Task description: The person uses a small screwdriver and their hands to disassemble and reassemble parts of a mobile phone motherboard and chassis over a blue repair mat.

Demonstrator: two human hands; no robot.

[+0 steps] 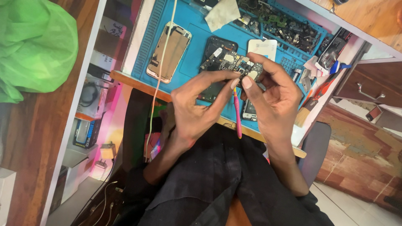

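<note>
Board: small dark circuit board (pixel 245 67) pinched between both my hands, held just above the near edge of the blue mat (pixel 190 50).
Left hand (pixel 197 106): my thumb and forefinger (pixel 211 77) are closed together on the board's left end; the other fingers are curled.
Right hand (pixel 274 96): my thumb (pixel 248 82) and fingers clamp the board's right end, and a pink-handled tool (pixel 238 115) hangs down from this grip.
Mat: an opened phone with a tan back (pixel 169 52) lies toward its left edge, a dark opened phone (pixel 215 52) sits behind my fingers, a white phone (pixel 263 48) beside it; loose parts (pixel 289 25) fill the far right corner.
Bench: white-edged table (pixel 138 37), a white cable (pixel 161 62) trailing over its near edge.
Room: green bag (pixel 33 42) on the left, wooden drawers (pixel 368 90) on the right.
</note>
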